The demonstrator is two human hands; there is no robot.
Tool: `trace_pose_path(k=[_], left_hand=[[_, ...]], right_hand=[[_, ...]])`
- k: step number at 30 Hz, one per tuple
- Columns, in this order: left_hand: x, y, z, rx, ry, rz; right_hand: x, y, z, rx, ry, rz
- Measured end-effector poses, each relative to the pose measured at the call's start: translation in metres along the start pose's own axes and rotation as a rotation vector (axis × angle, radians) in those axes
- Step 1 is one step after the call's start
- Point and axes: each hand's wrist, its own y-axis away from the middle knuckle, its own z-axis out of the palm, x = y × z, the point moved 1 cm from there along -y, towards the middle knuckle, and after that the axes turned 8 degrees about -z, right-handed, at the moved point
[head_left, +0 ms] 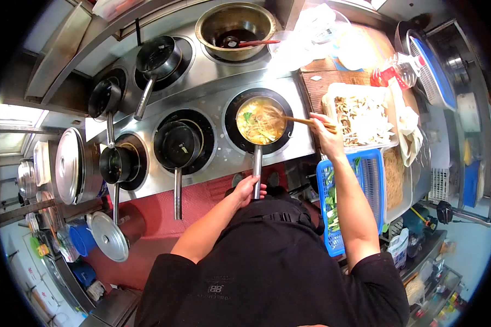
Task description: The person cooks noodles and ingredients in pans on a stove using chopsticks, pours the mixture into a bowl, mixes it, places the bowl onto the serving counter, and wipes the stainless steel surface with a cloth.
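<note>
Just above the middle of the frame I see the round metal pan [238, 129] of yellow noodle soup [259, 128], its long steel handle [257, 163] pointing down into the closed fingers of the left hand [244, 189]. The right hand [328, 136], to the pan's right, grips brown wooden chopsticks [303, 120], almost horizontal, their tips leftward in the soup.

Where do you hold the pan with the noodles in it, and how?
Probably best by its long metal handle, coming from the person's side and wrapping the fingers around it. It sticks straight out toward the person, clear of the round pan and its food. The left hand holds it there.
</note>
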Motion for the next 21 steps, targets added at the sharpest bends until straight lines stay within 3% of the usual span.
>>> trace_pose_path(k=[6, 9, 15, 17, 21], left_hand=[[0.001, -0.002, -0.003, -0.025, -0.042, -0.02], [0.0, -0.001, -0.002, -0.03, -0.024, -0.015], [0.001, -0.002, -0.003, -0.039, -0.029, -0.016], [0.001, -0.006, -0.005, -0.047, -0.029, -0.017], [0.001, -0.007, -0.006, -0.044, -0.03, -0.031]], right_hand=[[0.0, 0.03, 0.026, -0.284, 0.069, -0.046], [0.011, 0.026, 0.062, -0.208, -0.153, -0.044], [0.01, -0.01, 0.077, 0.03, -0.077, -0.134], [0.002, -0.009, 0.097, 0.007, 0.042, -0.259], [0.005, 0.023, 0.112, -0.17, 0.062, -0.253]])
